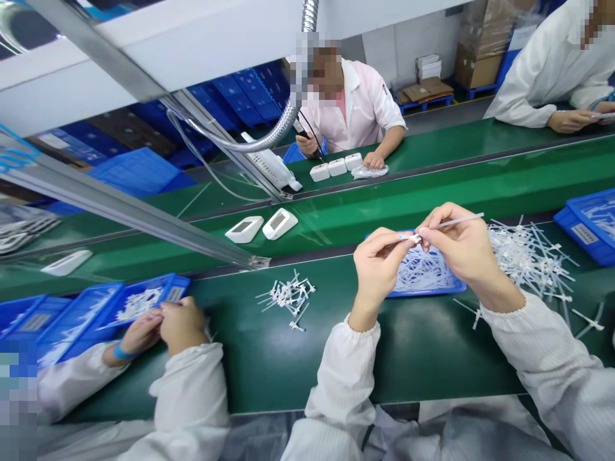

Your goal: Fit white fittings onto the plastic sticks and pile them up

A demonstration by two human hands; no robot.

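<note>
Above a blue bin [427,294] full of thin whitish tubes, my two hands meet at the fingertips. My left hand [375,266] pinches a small white fitting [408,237] with a light blue end. Between the fingers of my right hand [461,250] is a thin translucent tube [461,220], its free end pointing right. The inner end of the tube is hidden by my fingers, so I cannot tell whether it joins the fitting. Right of my right hand lies a large pile of tubes with white fittings [528,256]; a smaller pile [288,292] is on the left.
Another blue bin [583,234] stands at the far right. At left, a co-worker's hands [180,323] work beside several blue bins [79,320]. White devices [280,224] rest on the green conveyor [336,214]. Across it sit two people; a metal hose [273,137] hangs overhead.
</note>
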